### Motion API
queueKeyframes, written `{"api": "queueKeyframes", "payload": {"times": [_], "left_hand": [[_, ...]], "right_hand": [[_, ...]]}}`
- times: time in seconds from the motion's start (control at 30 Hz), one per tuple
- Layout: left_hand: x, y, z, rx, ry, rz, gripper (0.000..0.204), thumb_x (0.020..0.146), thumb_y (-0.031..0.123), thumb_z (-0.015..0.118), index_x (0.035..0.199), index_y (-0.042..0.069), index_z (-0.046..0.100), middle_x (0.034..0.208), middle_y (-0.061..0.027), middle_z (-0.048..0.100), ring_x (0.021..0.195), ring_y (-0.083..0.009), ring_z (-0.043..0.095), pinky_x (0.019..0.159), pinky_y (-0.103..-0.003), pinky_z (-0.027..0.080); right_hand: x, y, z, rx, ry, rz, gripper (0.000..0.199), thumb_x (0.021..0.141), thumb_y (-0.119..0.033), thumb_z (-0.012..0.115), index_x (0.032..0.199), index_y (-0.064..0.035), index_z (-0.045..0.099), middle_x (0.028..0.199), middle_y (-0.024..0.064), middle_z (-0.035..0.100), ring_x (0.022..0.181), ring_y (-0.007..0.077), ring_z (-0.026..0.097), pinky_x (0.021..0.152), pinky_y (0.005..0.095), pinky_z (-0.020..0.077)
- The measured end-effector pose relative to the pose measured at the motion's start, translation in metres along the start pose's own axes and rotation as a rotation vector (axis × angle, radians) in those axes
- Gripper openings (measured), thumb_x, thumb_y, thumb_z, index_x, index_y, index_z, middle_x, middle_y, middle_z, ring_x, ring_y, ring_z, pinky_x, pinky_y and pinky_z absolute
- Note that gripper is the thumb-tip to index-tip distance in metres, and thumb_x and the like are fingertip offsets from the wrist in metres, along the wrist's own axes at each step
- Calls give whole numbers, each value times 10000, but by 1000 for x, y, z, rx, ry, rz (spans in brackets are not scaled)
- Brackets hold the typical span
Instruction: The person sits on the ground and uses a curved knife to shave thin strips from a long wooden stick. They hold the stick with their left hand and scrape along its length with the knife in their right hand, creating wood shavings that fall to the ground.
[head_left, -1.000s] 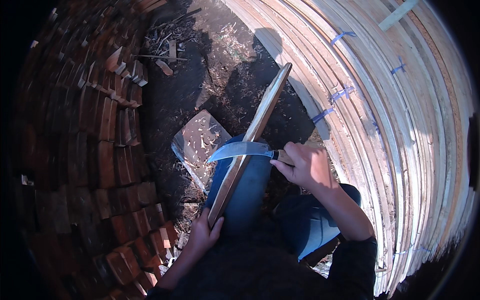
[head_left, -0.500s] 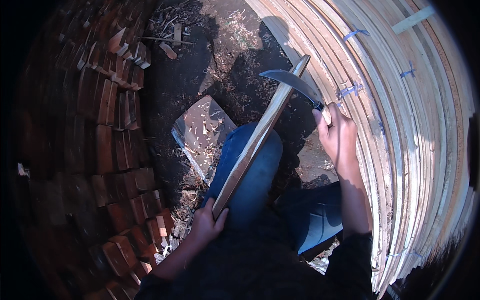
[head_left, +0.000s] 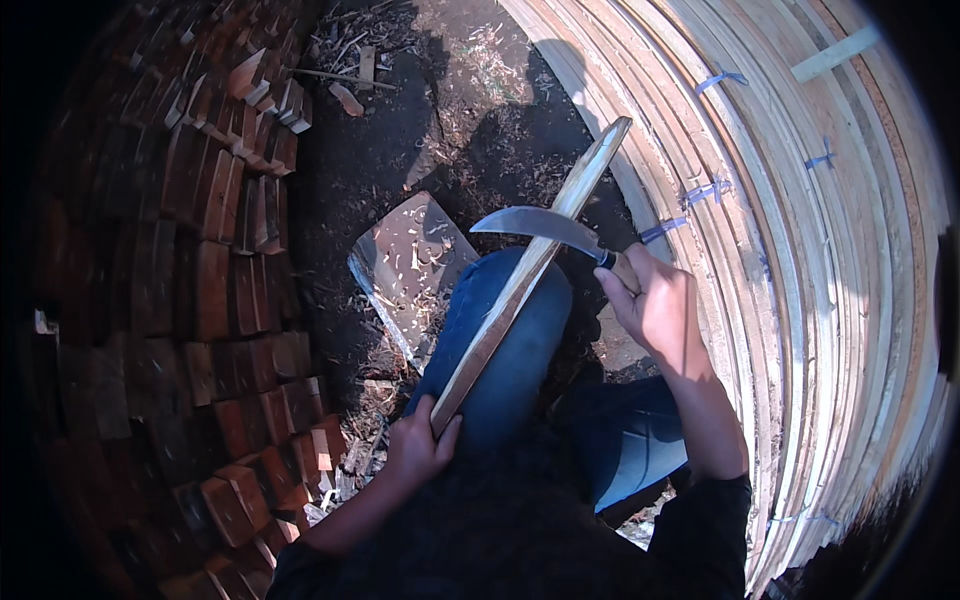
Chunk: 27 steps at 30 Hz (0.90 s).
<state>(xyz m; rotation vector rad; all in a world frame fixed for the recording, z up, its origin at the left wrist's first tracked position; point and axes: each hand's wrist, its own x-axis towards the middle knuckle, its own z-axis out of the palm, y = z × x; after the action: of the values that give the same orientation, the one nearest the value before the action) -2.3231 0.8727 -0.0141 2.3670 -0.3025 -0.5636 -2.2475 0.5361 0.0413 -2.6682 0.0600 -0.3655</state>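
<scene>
A long wooden stick lies slantwise over my raised knee in blue jeans, its pale, tapered far end pointing up and to the right. My left hand is closed around the near end of it. In my right hand is the handle of a sickle with a curved metal blade. The blade crosses over the stick just beyond the knee and appears to touch its upper face. Its tip points left, past the stick's edge.
Stacked reddish-brown wood blocks rise along the left. Long pale wooden strips, bundled with blue ties, fill the right side. A flat board strewn with shavings lies on the dark ground beside my knee. Wood scraps lie farther off.
My right hand has drawn the sickle nearer to me along the stick, from close to its far end to just beyond the knee. My left hand keeps its hold.
</scene>
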Motion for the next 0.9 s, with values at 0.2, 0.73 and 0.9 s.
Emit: {"api": "queueKeyframes", "payload": {"times": [0.2, 0.73, 0.9], "left_hand": [[5, 4, -2, -78, -31, 3, 322, 866, 241, 654, 976, -25, 509, 649, -267, 607, 618, -443, 635, 548, -486, 515], [5, -1, -5, -85, -44, -14, 339, 877, 251, 641, 1001, -39, 518, 663, -278, 606, 654, -457, 633, 597, -501, 512], [3, 1, -3, -90, -40, -15, 337, 877, 251, 642, 1001, -36, 518, 669, -283, 609, 661, -458, 636, 600, -495, 515]], "right_hand": [[-5, 7, 24, -68, 25, -223, 410, 716, -448, 774, 705, -101, 555, 567, 56, 526, 484, 249, 588, 433, 349, 472], [-11, -13, 12, -44, -27, -148, 341, 794, -317, 745, 765, -43, 544, 621, 137, 590, 563, 337, 622, 491, 393, 489], [5, 35, 2, -131, 113, 90, 331, 851, -341, 688, 768, -39, 581, 582, 164, 617, 539, 340, 646, 482, 415, 513]]}}
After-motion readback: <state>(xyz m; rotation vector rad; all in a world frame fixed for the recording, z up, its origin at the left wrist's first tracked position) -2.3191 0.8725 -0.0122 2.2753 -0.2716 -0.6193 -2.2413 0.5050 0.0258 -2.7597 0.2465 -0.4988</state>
